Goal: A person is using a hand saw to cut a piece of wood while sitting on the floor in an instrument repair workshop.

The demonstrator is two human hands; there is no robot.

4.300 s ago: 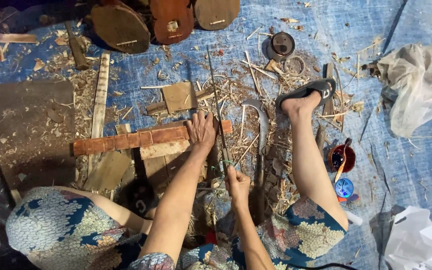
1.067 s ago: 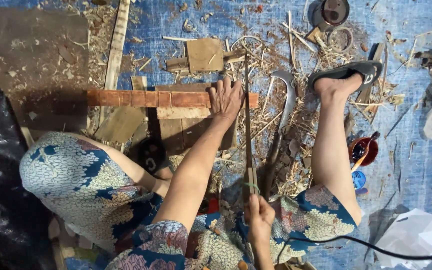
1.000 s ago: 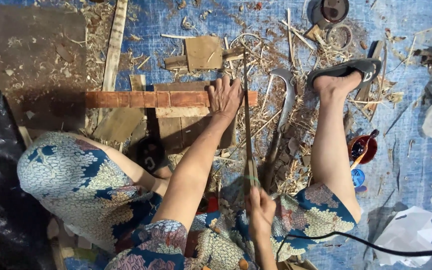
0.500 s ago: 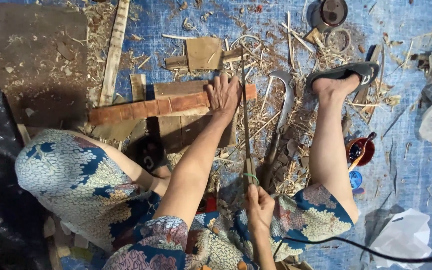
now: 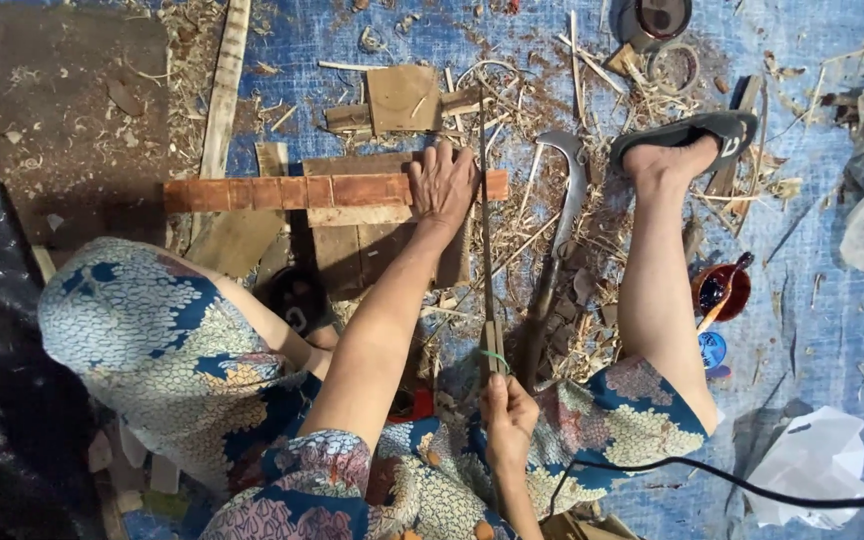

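Head view, steeply downward, close

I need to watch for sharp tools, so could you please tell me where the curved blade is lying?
The curved blade lies on the blue tarp among wood shavings, right of centre, between the thin stick and the person's bare leg.

Matt reddish wood in the plank (image 5: pixel 282 192), rough at the edges; dull grey metal on the curved sickle blade (image 5: pixel 564 195); woven blue plastic tarp (image 5: pixel 812 300) (slightly glossy); dry wood shavings (image 5: pixel 592 310); printed cotton-like cloth dress (image 5: pixel 152 340).
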